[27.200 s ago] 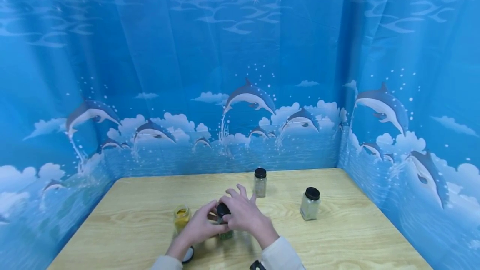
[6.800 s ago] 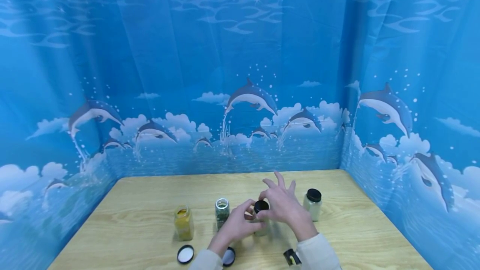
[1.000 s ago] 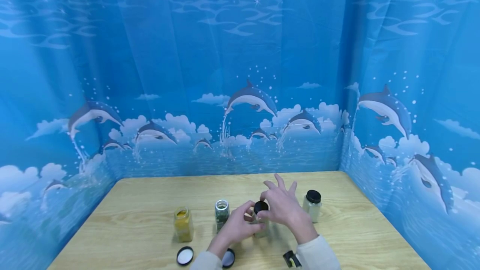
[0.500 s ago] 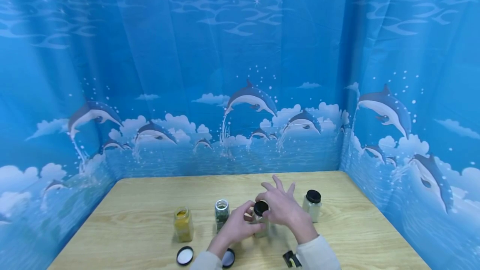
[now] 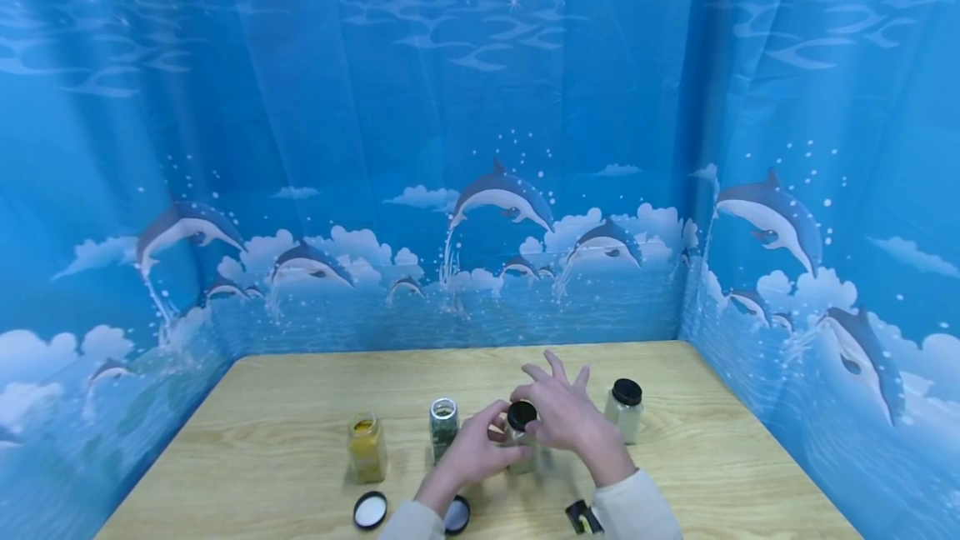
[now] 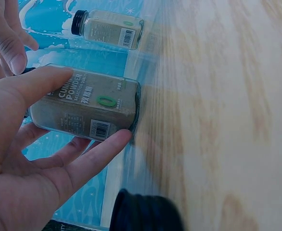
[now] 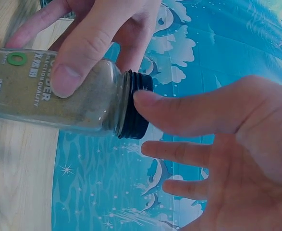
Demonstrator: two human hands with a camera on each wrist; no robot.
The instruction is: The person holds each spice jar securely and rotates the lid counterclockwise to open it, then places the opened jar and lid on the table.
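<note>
1. Head view, and both hands are on one target! The left-hand grip [image 5: 477, 452] wraps round the cumin powder jar [image 5: 522, 465], held upright towards the near side of the wood-grain surface [image 5: 285, 415]; whether its base touches down, I can't tell
2. Up top, the right-hand grip [image 5: 564, 417] pinches the black screw lid [image 5: 522, 416], the other fingers fanned out high
3. Just left of that action stands an open jar of green contents [image 5: 443, 432], and farther left an open jar of yellow powder [image 5: 367, 455]; in front lie an upturned lid [image 5: 370, 511] and a second lid [image 5: 458, 513], partly behind a pale sleeve [image 5: 415, 522]
4. Out on the right, a capped jar [image 5: 624, 419] stands near the right wrist, with a dolphin-print curtain [image 5: 420, 90] behind everything
5. Left wrist view, a lovely look at the label: "POWDER" reads clearly, thumb on one face, fingers supporting the opposite side, so that grip is narrowed onto the glass; the capped jar sits apart, beyond
6. Right wrist view: the thumb presses the ridged side of the lid, which sits on the jar's neck, while two fingers stretch out just beside it
</note>
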